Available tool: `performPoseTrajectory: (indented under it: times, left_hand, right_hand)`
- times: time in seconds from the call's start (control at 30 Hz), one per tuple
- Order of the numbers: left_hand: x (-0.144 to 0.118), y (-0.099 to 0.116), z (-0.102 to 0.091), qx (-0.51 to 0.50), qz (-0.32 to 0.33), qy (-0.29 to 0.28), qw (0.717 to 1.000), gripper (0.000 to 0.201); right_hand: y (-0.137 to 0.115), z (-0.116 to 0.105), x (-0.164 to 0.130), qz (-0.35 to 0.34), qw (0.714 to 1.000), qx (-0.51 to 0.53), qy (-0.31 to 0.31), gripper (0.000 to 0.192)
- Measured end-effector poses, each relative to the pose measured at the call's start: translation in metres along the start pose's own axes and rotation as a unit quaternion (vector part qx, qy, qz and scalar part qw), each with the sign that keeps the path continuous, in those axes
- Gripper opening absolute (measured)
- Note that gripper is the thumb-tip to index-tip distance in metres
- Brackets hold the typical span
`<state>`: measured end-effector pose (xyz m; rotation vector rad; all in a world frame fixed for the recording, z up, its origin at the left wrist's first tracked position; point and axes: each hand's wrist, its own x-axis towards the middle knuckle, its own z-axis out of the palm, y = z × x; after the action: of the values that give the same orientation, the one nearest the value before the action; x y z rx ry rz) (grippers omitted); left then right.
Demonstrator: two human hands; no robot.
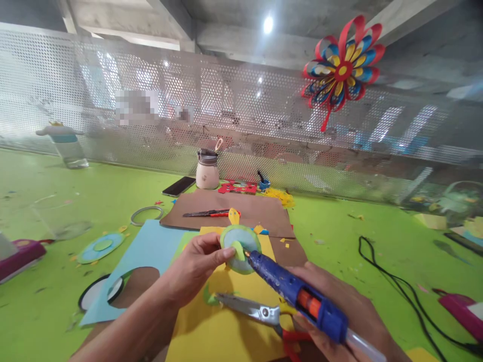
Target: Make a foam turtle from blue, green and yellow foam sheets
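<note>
My left hand pinches a small paper turtle with a round blue-and-green body and a yellow head. Under the thumb, a small light-green paper piece lies against the turtle's body. In my right hand is a blue glue gun with a clear glue stick at its back. Its nozzle tip is at the edge of the green piece; whether it touches cannot be made out. Below both hands, scissors with red and yellow handles lie on yellow paper.
Left are blue paper with a round hole, another paper turtle and a tape roll. Behind, a craft knife lies on brown cardboard, near a phone and a jar. A black cord runs along the right.
</note>
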<state>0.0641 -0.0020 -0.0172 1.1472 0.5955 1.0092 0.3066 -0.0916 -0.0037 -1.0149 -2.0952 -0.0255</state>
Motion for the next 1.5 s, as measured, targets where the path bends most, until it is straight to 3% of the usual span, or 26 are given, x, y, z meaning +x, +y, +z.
performPoseTrajectory:
  times: [0.3,0.57,0.83,1.0,1.5]
  left_hand:
    - [0.000,-0.001,-0.003,-0.027,-0.004,-0.028,0.999,0.012]
    - [0.001,-0.004,-0.003,-0.025,-0.014,-0.040,0.999,0.015]
    - [0.000,-0.003,-0.002,-0.034,-0.002,-0.047,0.998,0.012]
    - [0.001,-0.002,-0.003,-0.047,-0.001,-0.048,0.998,0.015]
    - [0.001,-0.006,-0.005,-0.060,-0.002,-0.047,0.997,0.013]
  right_hand:
    - [0.000,0.007,-0.007,0.017,1.000,0.001,-0.020,0.048]
    - [0.002,0.008,-0.003,-0.009,0.998,0.004,-0.065,0.042]
    - [0.008,0.010,-0.007,-0.056,0.997,-0.042,-0.017,0.036]
    - [0.002,0.002,-0.002,-0.048,0.997,-0.052,-0.004,0.034]
    - [-0.005,0.004,0.001,-0.028,0.999,-0.029,-0.020,0.038]
